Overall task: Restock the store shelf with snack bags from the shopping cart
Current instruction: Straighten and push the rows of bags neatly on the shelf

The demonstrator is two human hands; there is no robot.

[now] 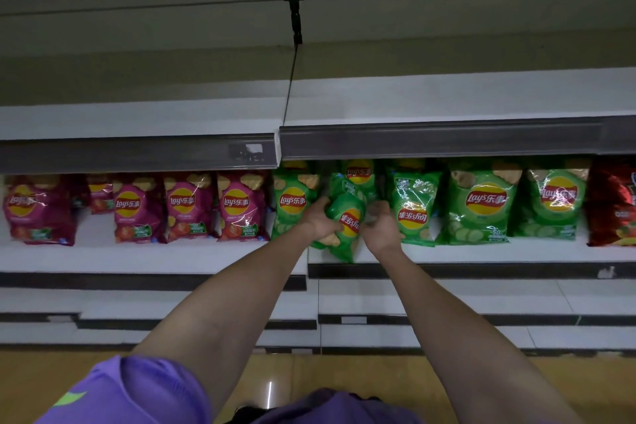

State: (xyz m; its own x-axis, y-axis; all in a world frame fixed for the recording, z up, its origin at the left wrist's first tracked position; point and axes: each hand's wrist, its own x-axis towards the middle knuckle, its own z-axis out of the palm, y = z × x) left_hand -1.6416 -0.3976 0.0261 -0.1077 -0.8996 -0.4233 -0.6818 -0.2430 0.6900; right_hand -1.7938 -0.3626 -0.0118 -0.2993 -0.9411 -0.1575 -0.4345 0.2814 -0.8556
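Observation:
A green Lay's snack bag (pixel 346 224) hangs upside down between both my hands at the front of the white shelf (pixel 481 253). My left hand (pixel 318 220) grips its left side. My right hand (pixel 380 225) holds its right side, fingers blurred. Behind it stand more green bags (pixel 481 206), one of them (pixel 413 210) also upside down. Several pink Lay's bags (pixel 187 206) line the shelf to the left. The shopping cart is out of view.
A red snack bag (pixel 611 206) stands at the far right. A grey price rail (pixel 440 139) of the upper shelf overhangs the bags. Lower white shelves (pixel 447 306) step out below, and a tan floor (pixel 309 375) lies underneath.

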